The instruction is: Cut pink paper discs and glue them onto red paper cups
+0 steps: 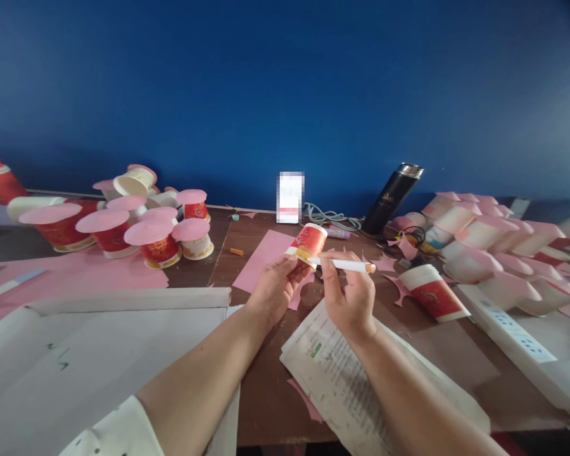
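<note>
- left hand has its fingers curled snug around a tilted cup's lower end, just past the printout's far edge
- right hand pinches a pen, fingers closed, tip right by the cup's gold band, can't tell if touching
- only a thin strip of table between printout and the box left of it
- roomier right of the printout, up to the power strip's edge
</note>
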The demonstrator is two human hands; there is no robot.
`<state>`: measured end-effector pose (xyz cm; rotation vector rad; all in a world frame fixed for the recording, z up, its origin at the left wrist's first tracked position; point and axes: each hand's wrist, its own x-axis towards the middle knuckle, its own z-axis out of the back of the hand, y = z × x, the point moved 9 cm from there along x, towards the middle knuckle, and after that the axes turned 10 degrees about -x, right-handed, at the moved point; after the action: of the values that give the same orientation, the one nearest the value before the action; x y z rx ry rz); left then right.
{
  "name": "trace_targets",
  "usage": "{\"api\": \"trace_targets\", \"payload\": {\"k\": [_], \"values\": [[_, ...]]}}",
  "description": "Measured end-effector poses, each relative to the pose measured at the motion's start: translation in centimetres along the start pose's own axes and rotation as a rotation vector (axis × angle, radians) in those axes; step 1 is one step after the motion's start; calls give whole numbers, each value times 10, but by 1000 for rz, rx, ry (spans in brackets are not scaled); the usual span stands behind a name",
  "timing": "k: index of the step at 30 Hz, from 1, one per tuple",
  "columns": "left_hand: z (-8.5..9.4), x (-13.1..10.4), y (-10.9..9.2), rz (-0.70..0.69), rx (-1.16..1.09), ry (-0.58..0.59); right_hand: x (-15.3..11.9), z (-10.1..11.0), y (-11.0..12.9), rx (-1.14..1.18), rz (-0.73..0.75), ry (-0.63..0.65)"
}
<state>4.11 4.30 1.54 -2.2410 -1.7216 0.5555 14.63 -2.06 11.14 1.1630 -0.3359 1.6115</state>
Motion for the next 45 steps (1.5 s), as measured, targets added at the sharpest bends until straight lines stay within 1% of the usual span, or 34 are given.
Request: {"api": "trace_targets", "payload": {"k": [5, 10, 17, 21, 26, 27, 32, 38, 45], "values": [[-1, -1, 1, -7, 27, 28, 0, 4, 4, 19, 20, -38], [-3, 1, 0, -22, 51, 78, 0, -2, 6, 60, 34, 15], [-6, 1, 4, -5, 95, 135, 0, -1, 4, 55, 43, 21], [-3, 1, 4, -5, 97, 123, 1, 2, -1, -6, 4, -5], [-2, 3, 2, -14, 95, 111, 1, -1, 3, 45, 29, 22], [-2, 3, 3, -12, 95, 111, 1, 0, 3, 48, 26, 13], [-6, 1, 2, -9, 95, 108, 0, 12, -5, 47, -42, -111], [-6, 1, 3, -3, 106, 115, 1, 5, -4, -16, -17, -57], [-6, 1, 4, 8, 119, 115, 1, 4, -5, -27, -19, -54]]}}
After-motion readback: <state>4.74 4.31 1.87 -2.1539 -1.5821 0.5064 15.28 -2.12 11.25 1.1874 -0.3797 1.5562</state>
